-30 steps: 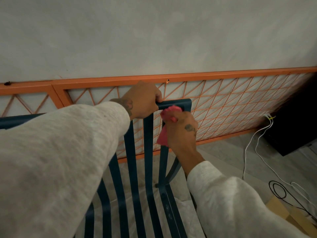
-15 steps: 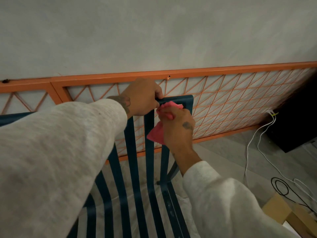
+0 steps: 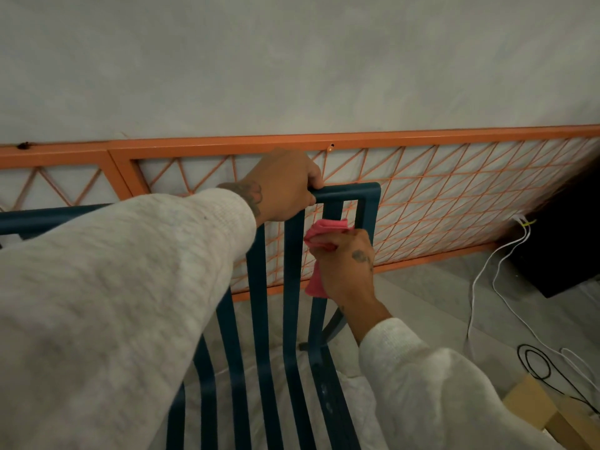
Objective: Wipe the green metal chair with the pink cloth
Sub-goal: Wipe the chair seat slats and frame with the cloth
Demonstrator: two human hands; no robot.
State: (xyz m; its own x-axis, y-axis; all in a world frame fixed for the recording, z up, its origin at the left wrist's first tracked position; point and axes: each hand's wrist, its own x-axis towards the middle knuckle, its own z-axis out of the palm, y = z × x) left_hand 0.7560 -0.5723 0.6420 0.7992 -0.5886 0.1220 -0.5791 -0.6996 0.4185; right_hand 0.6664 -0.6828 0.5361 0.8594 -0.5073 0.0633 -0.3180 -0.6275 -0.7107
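The green metal chair fills the lower centre of the frame. The left hand curls its fingers round the top rail, steadying it. The right hand grips the bunched pink cloth against an upper slat, right of centre. Wiping seems partway: lower slats and seat probably remain. An orange lattice frame stands just behind, crowding the hand; white cables and a cardboard box lie lower right
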